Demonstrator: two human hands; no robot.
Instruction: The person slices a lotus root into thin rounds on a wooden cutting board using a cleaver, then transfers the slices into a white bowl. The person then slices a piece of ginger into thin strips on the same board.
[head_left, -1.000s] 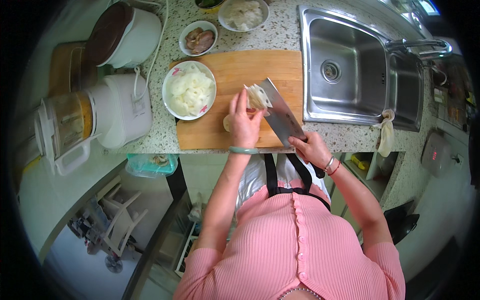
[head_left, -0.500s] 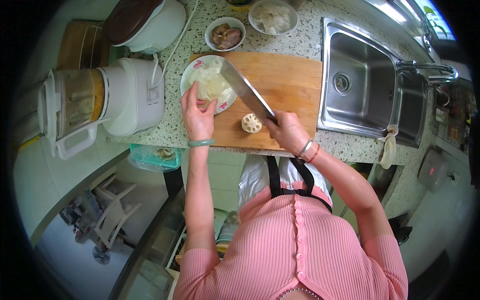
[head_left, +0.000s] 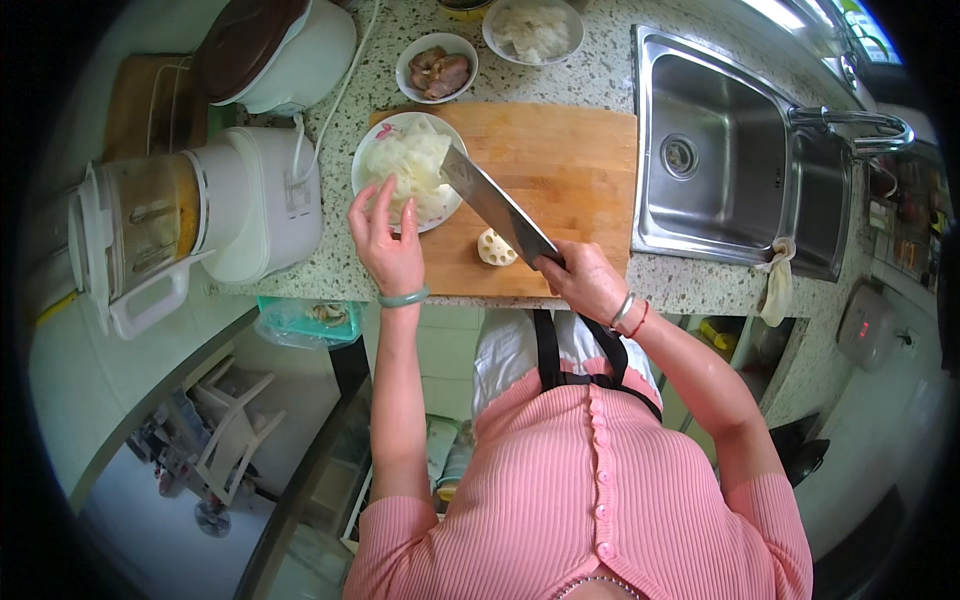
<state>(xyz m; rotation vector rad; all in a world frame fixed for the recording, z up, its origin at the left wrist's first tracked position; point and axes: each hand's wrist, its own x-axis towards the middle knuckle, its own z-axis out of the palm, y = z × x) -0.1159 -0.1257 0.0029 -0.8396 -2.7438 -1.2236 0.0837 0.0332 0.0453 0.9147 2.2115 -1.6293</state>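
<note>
My right hand grips the handle of a broad cleaver. Its blade slants up and left over the wooden cutting board, and the tip reaches the right side of a white plate with pink flowers. Thin pale slices are heaped on that plate. At the plate's near edge is my left hand, its fingers spread and nothing seen in them. A cut piece of lotus root, holes facing up, sits on the board, partly covered by the blade.
Behind the board stand a bowl of meat pieces and a bowl of white shreds. A steel sink with a faucet lies to the right. White kitchen appliances and a cord are at the left.
My left hand has drawn back from the slices toward the plate's near edge, fingers more spread. The cleaver stays in my right hand, its tip slightly lower. The whole view has shifted a little.
</note>
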